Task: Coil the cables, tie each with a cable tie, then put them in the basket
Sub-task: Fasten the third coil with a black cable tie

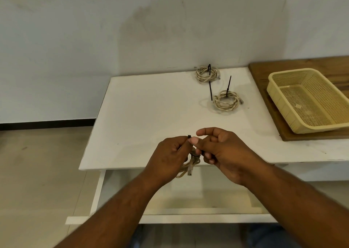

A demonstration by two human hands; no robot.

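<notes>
Status: you're on the tying step of what looks like the last coil. Your left hand (pixel 170 157) pinches the upper end of the black cable tie (pixel 195 154), and your right hand (pixel 222 153) pinches it lower down against the bundle, index finger sticking out free. The tie is looped round the third cable (pixel 188 169), which hangs between your hands over the front edge of the white table (pixel 151 106), plug dangling. I can't tell whether the tie is locked yet.

Done, by the look of it: two cables coiled and tied. The far coil (pixel 206 74) sits near the wall and the near coil (pixel 226 101) is just in front of it. Both have long tie tails sticking out (untrimmed, and the far one's runs down almost to the near coil).

Left: cinch this tie, then move all three into the basket (pixel 287 115). Nothing is in it so far.

Surroundings: the basket sits on a wooden board (pixel 321 62) at your right, well apart from your hands. Nothing lies between the coils and the basket. The only snag risk I see is those loose tails catching on the neighbouring coil or the basket mesh.
</notes>
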